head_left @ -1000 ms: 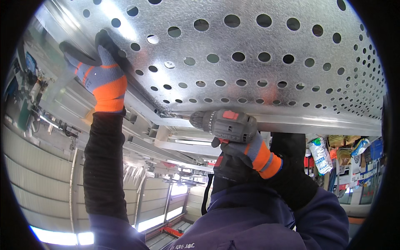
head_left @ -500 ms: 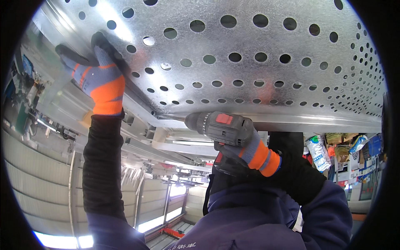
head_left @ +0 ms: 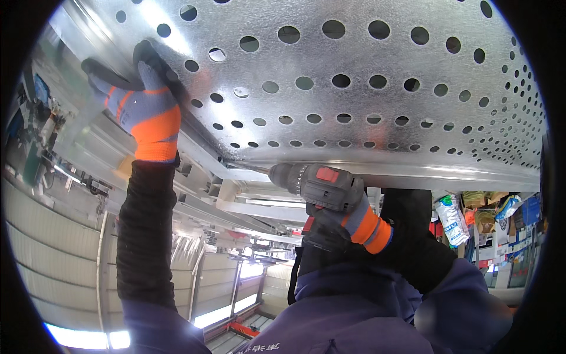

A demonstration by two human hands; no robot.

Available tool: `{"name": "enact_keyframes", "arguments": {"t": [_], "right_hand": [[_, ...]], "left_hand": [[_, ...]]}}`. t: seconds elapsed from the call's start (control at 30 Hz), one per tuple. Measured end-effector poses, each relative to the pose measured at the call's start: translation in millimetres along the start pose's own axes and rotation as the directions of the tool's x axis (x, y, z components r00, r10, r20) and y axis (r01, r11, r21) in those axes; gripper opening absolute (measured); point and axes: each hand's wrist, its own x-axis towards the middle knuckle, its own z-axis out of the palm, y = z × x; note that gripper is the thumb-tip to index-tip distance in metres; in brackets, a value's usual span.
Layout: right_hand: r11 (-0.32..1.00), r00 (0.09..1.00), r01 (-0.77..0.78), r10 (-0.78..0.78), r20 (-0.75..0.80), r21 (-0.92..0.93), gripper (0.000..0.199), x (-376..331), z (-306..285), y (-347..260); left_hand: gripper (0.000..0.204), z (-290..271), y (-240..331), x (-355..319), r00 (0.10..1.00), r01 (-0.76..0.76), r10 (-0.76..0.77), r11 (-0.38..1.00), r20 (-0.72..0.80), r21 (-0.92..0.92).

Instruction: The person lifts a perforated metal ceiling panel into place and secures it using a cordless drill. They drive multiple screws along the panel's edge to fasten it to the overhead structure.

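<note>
A shiny perforated metal panel (head_left: 330, 59) fills the upper part of the view, with a folded rim along its left and lower sides. My left hand (head_left: 141, 109), in a grey and orange glove, grips the left rim, thumb on one side and fingers on the other. The other hand, my right hand (head_left: 362, 224), is wrapped round the handle of a black and grey cordless drill (head_left: 324, 186) with a red patch. Its long bit (head_left: 250, 167) points left, the tip at or close to the panel's lower left corner. Whether it touches cannot be made out.
Pale metal frame bars (head_left: 253, 209) run beneath the panel's corner. At the right, a white printed bag (head_left: 452, 221) stands among packages and boxes. Cluttered work surfaces (head_left: 41, 124) lie at far left, and a ribbed pale wall (head_left: 59, 253) shows below.
The drill appears slightly farther right and lower, its bit still pointing at the corner. The panel has shifted a little rightward in view. My left hand keeps its grip on the rim.
</note>
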Motion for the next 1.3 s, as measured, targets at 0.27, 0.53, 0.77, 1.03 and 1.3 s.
{"name": "enact_keyframes", "arguments": {"t": [0.27, 0.53, 0.77, 1.03, 1.3], "right_hand": [[0.969, 0.997, -0.066, 0.073, -0.022, 0.237, 0.05, -6, 8, 7], [0.879, 0.987, -0.161, 0.152, 0.055, 0.45, 0.042, -13, 5, -17], [0.872, 0.99, -0.133, 0.142, 0.016, 0.471, 0.04, -9, 5, -20], [0.863, 0.987, -0.158, 0.145, 0.065, 0.48, 0.044, -15, 12, -23], [0.331, 0.925, -0.304, 0.327, 0.194, 0.893, 0.04, -10, 9, -27]], "left_hand": [[0.07, -5, 4, 2, 0.952, 0.285, -0.256, 0.941, 0.167, -0.181], [0.072, -7, 5, 2, 0.935, 0.31, -0.276, 0.941, 0.224, -0.134], [0.071, -4, 8, -1, 0.962, 0.246, -0.223, 0.959, 0.157, -0.143], [0.071, -1, 1, -4, 0.988, 0.144, -0.138, 0.986, 0.064, -0.088], [0.072, 4, -5, -3, 0.999, 0.02, -0.019, 1.0, -0.048, 0.008]]}}
